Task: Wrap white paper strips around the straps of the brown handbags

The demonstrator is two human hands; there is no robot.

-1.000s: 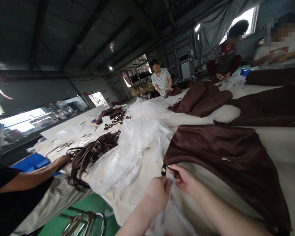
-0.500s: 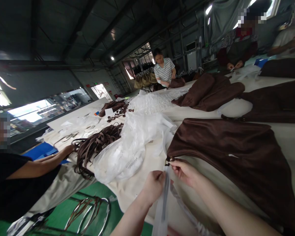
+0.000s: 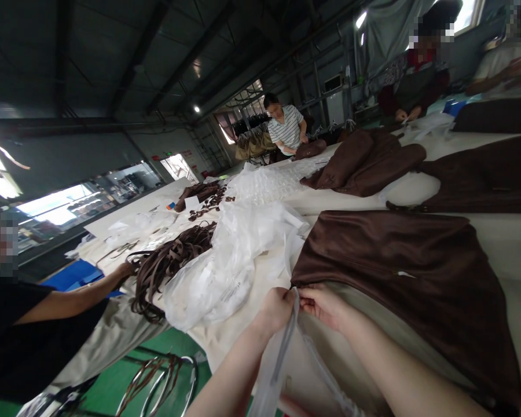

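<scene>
A brown garment piece (image 3: 399, 255) lies spread in front of me on the right, its near-left corner at my fingertips. My left hand (image 3: 278, 310) is closed on the upper end of a whitish translucent strip (image 3: 281, 356), which hangs down toward me between my forearms. My right hand (image 3: 323, 304) pinches at the garment's corner, right beside the left fingertips. The fingers hide most of the spot where strip and corner meet. A small white mark (image 3: 406, 274) shows on the garment.
Crumpled clear plastic (image 3: 217, 278) and a heap of brown straps (image 3: 173, 260) lie to the left on the cloth-covered table (image 3: 260, 269). A co-worker's arm (image 3: 78, 301) reaches to the straps. More brown garments (image 3: 364, 162) lie farther back, with other people around the table.
My left hand has risen with the strip to the garment's corner, beside my right hand. The metal buckle seen there earlier is now covered. The strip's lower end has swung left.
</scene>
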